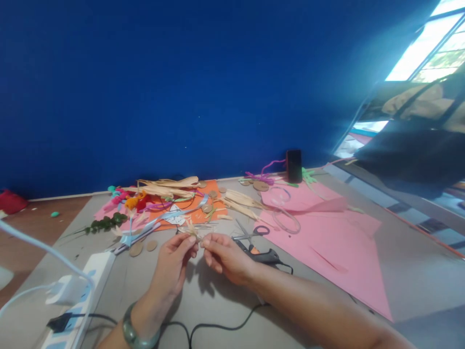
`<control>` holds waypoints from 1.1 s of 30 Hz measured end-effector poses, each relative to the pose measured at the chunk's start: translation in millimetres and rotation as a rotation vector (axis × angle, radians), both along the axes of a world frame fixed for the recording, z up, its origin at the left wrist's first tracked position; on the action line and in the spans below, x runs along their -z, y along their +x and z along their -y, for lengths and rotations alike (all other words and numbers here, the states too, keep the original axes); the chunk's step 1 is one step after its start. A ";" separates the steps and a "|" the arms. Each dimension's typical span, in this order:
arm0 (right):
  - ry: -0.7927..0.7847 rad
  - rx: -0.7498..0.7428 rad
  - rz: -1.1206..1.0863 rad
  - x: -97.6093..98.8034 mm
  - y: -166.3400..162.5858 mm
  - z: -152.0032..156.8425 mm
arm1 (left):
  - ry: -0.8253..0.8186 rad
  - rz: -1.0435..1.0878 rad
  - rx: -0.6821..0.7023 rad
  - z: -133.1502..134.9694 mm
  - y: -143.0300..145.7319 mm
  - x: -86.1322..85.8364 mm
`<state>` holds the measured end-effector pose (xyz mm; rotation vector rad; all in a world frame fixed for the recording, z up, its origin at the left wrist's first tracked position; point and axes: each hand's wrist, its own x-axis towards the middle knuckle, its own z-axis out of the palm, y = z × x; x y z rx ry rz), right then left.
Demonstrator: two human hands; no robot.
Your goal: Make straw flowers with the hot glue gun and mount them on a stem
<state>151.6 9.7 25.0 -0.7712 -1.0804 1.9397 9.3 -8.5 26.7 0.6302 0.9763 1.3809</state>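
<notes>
Near the middle of the table, my left hand (pixel 176 259) pinches a small bundle of straw-coloured dried husk strips (pixel 191 229) between thumb and fingers. Its loose ends fan upward. My right hand (pixel 230 257) meets it from the right, fingertips closed at the bundle's end; exactly what they grip there is hidden. A black glue gun (pixel 267 257) with an orange part lies just beyond my right hand. Scissors (pixel 249 235) with dark handles rest beside it. Longer dried husks (pixel 170 186) are piled farther back on an orange sheet (pixel 218 213).
Pink paper (pixel 348 247) covers the right side. A white power strip (pixel 98 271) with plugs and cables stands at the left front. Wooden discs (pixel 136 249), green leaves (pixel 105 223) and coloured yarn (pixel 132 201) lie about. A phone (pixel 294 166) leans against the blue wall (pixel 218 87). Another person (pixel 417 150) is at right.
</notes>
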 end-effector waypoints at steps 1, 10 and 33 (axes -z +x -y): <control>-0.004 -0.002 -0.001 -0.4 0.1 -0.1 | -0.008 0.007 -0.001 0.0 0.0 0.3; -0.075 0.002 -0.034 -0.8 0.7 -1.1 | 0.004 -0.009 0.013 -0.3 -0.7 1.4; -0.059 -0.088 -0.100 10.7 -5.1 3.2 | 0.022 0.017 -0.034 1.8 5.7 8.5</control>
